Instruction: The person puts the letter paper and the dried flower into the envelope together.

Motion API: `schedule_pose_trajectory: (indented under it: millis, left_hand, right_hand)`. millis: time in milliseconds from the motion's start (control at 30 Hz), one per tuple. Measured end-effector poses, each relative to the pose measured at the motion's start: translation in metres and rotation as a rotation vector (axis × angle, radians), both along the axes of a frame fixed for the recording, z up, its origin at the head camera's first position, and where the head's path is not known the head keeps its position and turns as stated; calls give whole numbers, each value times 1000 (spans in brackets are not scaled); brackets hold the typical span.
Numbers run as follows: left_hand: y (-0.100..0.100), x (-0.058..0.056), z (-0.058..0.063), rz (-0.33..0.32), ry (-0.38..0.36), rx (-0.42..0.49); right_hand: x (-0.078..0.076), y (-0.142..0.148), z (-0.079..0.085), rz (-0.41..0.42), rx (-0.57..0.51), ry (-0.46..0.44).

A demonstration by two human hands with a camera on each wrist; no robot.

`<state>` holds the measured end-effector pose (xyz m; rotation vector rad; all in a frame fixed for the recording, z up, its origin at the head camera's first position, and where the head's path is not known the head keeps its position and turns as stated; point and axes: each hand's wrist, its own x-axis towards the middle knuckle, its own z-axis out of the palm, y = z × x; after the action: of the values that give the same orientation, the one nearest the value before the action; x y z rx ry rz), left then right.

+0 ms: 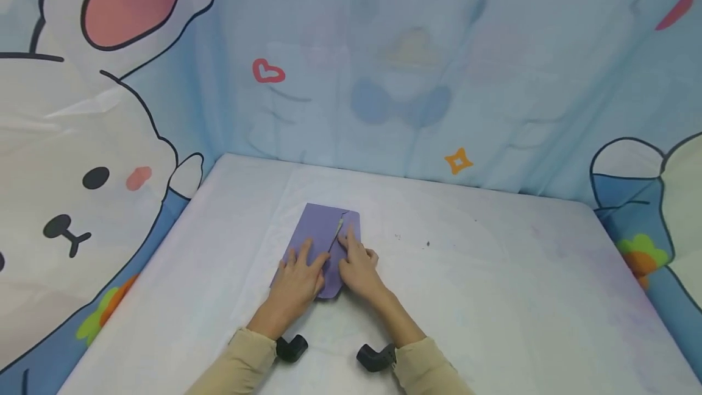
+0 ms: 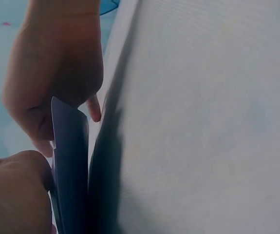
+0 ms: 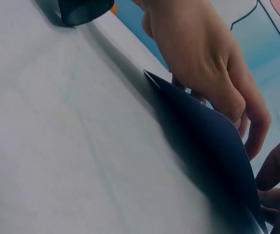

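A purple folded paper piece [image 1: 322, 222], which looks like an envelope, lies on the white table. A narrow flap runs along its right side, and a slim gap at the fold line shows something pale inside. My left hand [image 1: 296, 282] rests on the paper's left part with fingers spread, its thumb near the fold line. On the flap side, my right hand [image 1: 359, 267] presses with its index finger stretched along the flap. In the right wrist view the paper's near edge [image 3: 203, 131] stands slightly off the table; the fingertips are partly hidden.
Black wrist-worn devices [image 1: 292, 348] sit by both cuffs. The white tabletop [image 1: 493, 285] spreads around the paper, with small dark specks to the right. A light blue cartoon-print curtain [image 1: 384, 47] hangs behind and at the sides.
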<state>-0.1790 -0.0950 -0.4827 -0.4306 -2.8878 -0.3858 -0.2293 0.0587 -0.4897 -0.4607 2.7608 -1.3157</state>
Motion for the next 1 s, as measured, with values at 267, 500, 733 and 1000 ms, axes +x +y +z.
schedule_pose_trajectory:
  millis: [267, 500, 733, 1000]
  left_hand:
    - [11, -9, -5, -30, 58, -58]
    - [20, -24, -8, -28, -17, -44]
    - [7, -35, 5, 22, -134, 1]
    - [-7, -46, 23, 13, -39, -70]
  right_hand:
    - [-14, 6, 2, 11, 8, -61]
    - [-20, 45, 8, -64, 2, -29]
    - [-5, 74, 15, -52, 364, 267]
    - [-2, 85, 28, -94, 589, 386]
